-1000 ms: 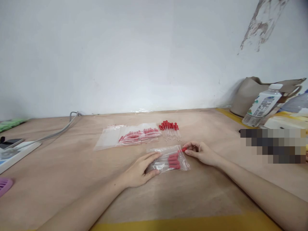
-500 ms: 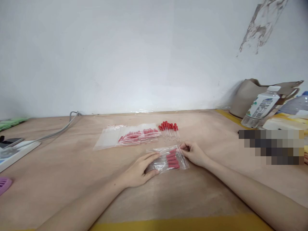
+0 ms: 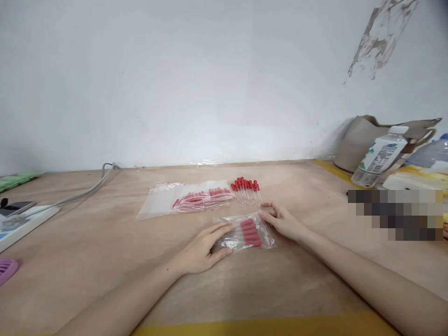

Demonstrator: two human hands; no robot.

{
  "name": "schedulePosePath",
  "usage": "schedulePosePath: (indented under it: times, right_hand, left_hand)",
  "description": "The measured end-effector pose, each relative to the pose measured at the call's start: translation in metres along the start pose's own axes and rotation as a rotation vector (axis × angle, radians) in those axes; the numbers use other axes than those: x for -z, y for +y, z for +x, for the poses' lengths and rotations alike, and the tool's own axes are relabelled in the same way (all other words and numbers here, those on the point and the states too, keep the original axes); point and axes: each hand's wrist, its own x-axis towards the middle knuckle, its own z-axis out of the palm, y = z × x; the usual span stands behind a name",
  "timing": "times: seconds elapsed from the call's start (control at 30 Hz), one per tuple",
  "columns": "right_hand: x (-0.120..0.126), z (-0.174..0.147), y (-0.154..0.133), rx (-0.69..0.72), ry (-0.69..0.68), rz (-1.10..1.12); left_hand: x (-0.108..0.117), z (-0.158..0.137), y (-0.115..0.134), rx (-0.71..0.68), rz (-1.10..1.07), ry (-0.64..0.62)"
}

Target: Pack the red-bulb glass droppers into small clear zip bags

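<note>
A clear plastic bag (image 3: 268,240) lies flat on the table, with several red-topped droppers (image 3: 251,232) side by side inside it, red bulbs to the right. Over the bag's left end rests my left hand (image 3: 206,249), fingers on the upper side and thumb on the lower, holding it. At the bag's upper right corner is my right hand (image 3: 280,219), thumb and fingers slightly apart, with nothing visible between them. Just behind it lies a loose pile of red-topped droppers (image 3: 245,185). Filled bags of red-topped droppers (image 3: 196,198) overlap to the left of that pile.
A bottle (image 3: 381,156) leans by a grey-brown bag (image 3: 353,140) at the back right. On the left are a grey cable (image 3: 84,193), a phone (image 3: 19,206), a white tray-like object (image 3: 35,218) and a purple slotted item (image 3: 7,269). A wall stands behind the table.
My right hand has moved slightly up and its fingers have parted at the bag's corner. The topmost dropper now lies in line with the others. My left hand has stayed put.
</note>
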Motion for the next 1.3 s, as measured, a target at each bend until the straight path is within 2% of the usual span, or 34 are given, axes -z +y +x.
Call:
schedulePosePath:
  times: [0.13,0.23,0.33,0.4,0.47,0.57,0.67,0.77,0.83,0.87,0.93,0.97,1.13,1.2,1.3]
  right_hand:
    - [-0.004,-0.003,-0.002,-0.067,-0.222,0.035]
    - [-0.006,-0.009,-0.006,-0.044,-0.239,0.112]
    - [-0.007,-0.016,-0.014,-0.024,-0.337,0.280]
    - [-0.005,-0.019,-0.018,-0.061,-0.380,0.412]
    - [0.001,-0.019,-0.019,-0.126,-0.348,0.525]
    - [0.020,-0.013,-0.017,-0.196,-0.169,0.598]
    - [0.049,-0.003,-0.017,-0.098,0.059,0.571]
    - [0.074,0.009,-0.016,0.159,0.308,0.406]
    - [0.082,0.017,-0.011,0.306,0.500,0.139]
    - [0.084,0.022,-0.008,0.350,0.574,-0.028]
    - [0.082,0.030,0.001,0.394,0.624,-0.352]
    - [0.080,0.035,0.006,0.407,0.599,-0.488]
    - [0.069,0.048,0.022,0.458,0.309,-0.913]
    - [0.067,0.047,0.023,0.441,0.224,-0.997]
    - [0.064,0.041,0.018,0.414,0.178,-1.004]
  left_hand:
    - [0.000,0.000,-0.001,0.006,0.001,0.002]
    - [-0.001,0.001,-0.002,-0.019,-0.005,0.008]
    - [0.000,0.000,-0.002,-0.048,-0.007,0.025]
    - [0.000,-0.002,-0.001,-0.043,-0.001,0.033]
    - [0.000,-0.003,0.000,-0.028,0.012,0.040]
    - [-0.002,-0.002,-0.001,-0.036,0.054,0.091]
    - [0.000,0.002,-0.008,-0.027,0.167,0.291]
    - [0.014,0.004,-0.024,0.091,0.325,0.613]
    - [0.030,0.001,-0.041,0.297,0.413,0.771]
    - [0.038,-0.002,-0.050,0.413,0.466,0.792]
    - [0.053,-0.010,-0.071,0.659,0.576,0.715]
    - [0.059,-0.014,-0.082,0.711,0.585,0.685]
    - [0.064,-0.029,-0.125,0.840,0.559,0.487]
    - [0.063,-0.030,-0.134,0.858,0.553,0.418]
    - [0.063,-0.030,-0.137,0.849,0.557,0.347]
